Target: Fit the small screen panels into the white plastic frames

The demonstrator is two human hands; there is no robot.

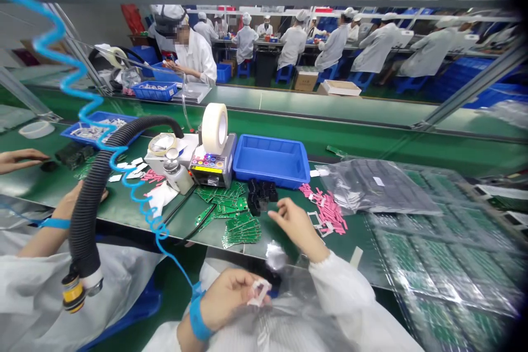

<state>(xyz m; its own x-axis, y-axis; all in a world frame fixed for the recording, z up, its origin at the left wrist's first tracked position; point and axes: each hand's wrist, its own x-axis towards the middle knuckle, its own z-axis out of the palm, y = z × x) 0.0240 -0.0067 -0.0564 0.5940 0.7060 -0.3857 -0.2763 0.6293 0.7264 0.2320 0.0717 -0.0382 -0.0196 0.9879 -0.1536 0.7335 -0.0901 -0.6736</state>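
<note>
**Below the bench edge, left hand pinching a white piece**

The left hand [231, 298] nips the white piece [259, 292] between thumb and fingers. The right hand [295, 225] hangs loosely curled, holding nothing visible, over the green bench [274, 234]. Beyond it lie green circuit boards [241, 229], black connectors [259, 196] and pink strips [325, 212]. To its right, many bagged boards [445, 253] look left to handle
</note>
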